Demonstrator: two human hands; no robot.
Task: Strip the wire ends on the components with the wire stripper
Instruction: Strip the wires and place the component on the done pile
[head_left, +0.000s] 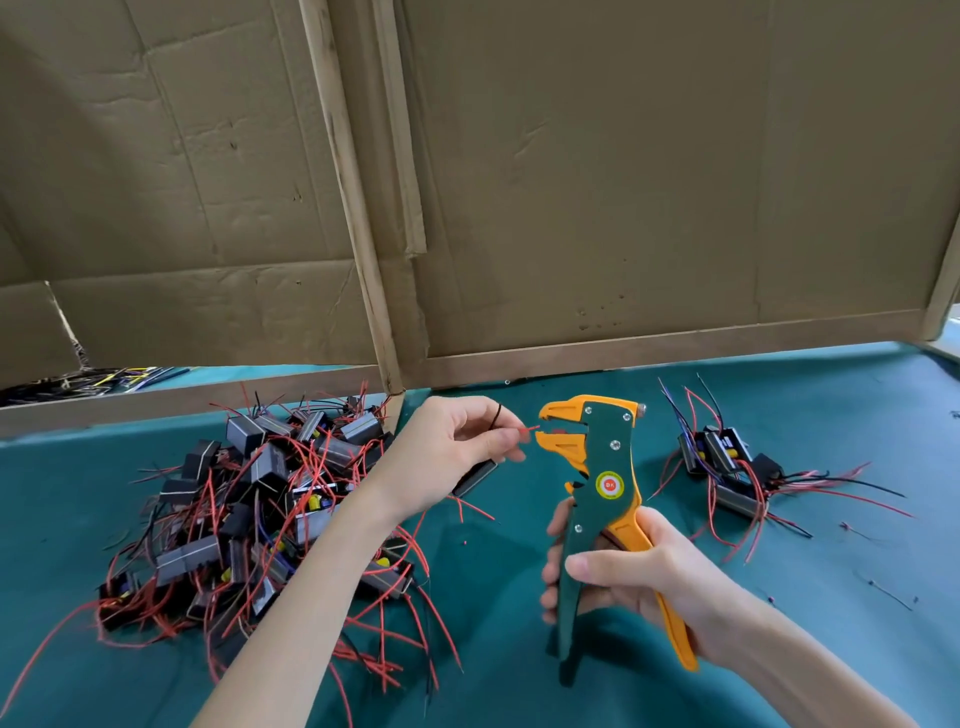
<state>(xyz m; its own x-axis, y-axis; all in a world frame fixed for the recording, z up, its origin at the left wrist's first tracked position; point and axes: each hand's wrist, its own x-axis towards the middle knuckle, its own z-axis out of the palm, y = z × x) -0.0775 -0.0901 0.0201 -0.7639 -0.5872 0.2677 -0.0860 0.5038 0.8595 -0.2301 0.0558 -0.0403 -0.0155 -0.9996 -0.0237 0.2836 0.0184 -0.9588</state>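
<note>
- The green table (831, 597) carries a large heap of components (260, 493) at the left, likely unstripped: most of the work seems left.
- A small cluster (727, 457) at the right is probably the finished lot.
- The right hand (649, 577) grips the wire stripper (602, 483) upright by its handles, jaws apart.
- The left hand (457, 447) pinches a red wire (527, 430), its tip just at the jaws; its component (475, 475) hangs below.

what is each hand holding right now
Left hand: pinching the red wire end.
Right hand: gripping the wire stripper handles.
</note>
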